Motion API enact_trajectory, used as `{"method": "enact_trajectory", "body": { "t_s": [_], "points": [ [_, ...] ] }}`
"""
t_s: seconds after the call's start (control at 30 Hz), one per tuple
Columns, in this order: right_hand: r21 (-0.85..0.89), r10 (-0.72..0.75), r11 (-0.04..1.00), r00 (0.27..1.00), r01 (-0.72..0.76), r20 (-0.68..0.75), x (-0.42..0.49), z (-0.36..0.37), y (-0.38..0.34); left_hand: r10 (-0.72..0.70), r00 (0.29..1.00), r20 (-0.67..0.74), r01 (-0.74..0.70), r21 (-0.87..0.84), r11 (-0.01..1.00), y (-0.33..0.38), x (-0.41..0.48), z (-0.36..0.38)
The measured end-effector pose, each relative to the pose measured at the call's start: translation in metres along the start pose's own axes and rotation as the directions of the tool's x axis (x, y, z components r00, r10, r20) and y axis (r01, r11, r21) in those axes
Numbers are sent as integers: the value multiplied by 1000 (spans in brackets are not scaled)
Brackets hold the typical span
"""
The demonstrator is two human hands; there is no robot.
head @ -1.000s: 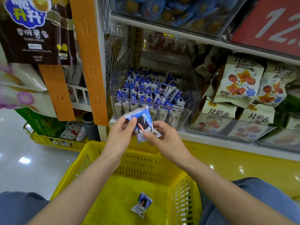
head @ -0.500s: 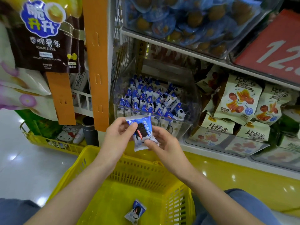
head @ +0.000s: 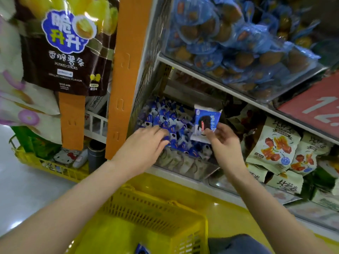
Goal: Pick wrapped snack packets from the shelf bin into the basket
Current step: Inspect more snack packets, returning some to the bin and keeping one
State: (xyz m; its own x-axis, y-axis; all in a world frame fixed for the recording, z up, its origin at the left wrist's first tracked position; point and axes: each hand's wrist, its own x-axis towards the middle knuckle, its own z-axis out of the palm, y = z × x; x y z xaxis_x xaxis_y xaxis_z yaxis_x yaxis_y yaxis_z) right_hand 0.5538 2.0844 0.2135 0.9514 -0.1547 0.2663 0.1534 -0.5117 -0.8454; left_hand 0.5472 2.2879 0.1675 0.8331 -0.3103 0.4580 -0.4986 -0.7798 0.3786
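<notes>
While the right hand (head: 224, 142) holds it up over the right part of the clear shelf bin (head: 185, 167), the held packet (head: 205, 121) stands nearly upright. Its long axis runs from the hand upward, and its top short edge points up and toward the far shelf, leaning a little right. Its blue-and-white printed face, with a dark biscuit picture, is turned toward the camera. The right fingers (head: 209, 133) pinch its lower right corner between thumb and forefinger.

The left hand (head: 145, 142) reaches over the bin's near wall, palm down. Its fingers (head: 161, 133) lie on the left part of the pile of packets (head: 165, 116), with the tips bent in among the wrappers. I cannot tell whether they grip one.

The yellow basket (head: 154, 204) sits near and below the bin, between the forearms. Only the blue tip of one packet in the basket (head: 142, 251) shows at the frame's bottom edge.

Beige snack bags (head: 275, 149) fill the shelf to the right of the bin. A brown potato-stick bag (head: 62, 52) hangs at far left beside an orange strip (head: 126, 70).
</notes>
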Motion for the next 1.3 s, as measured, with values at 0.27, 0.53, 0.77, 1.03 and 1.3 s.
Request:
{"method": "enact_trajectory", "body": {
  "t_s": [0.27, 0.53, 0.77, 1.03, 1.3],
  "points": [
    [133, 284, 945, 952, -298, 112, 55, 30, -15, -102, 995, 5, 101, -167, 981, -9, -3, 11],
    [167, -35, 985, 890, -47, 455, 5, 55, -19, -440, 895, 73, 280, -859, 428, 1, 14, -7],
    [-392, 121, 916, 990, -86, 67, 122, 60, 32, -456, 887, 74, 285, -865, 413, -9, 18, -16],
    [-675, 256, 732, 957, -98, 139, 167, 83, 65, -444, 891, 99, 307, -851, 426, -11, 15, -12],
    [-627, 268, 774, 942, -86, 202, 175, 79, 72, -442, 893, 90, 302, -847, 438, -12, 18, -6]
  ]
}}
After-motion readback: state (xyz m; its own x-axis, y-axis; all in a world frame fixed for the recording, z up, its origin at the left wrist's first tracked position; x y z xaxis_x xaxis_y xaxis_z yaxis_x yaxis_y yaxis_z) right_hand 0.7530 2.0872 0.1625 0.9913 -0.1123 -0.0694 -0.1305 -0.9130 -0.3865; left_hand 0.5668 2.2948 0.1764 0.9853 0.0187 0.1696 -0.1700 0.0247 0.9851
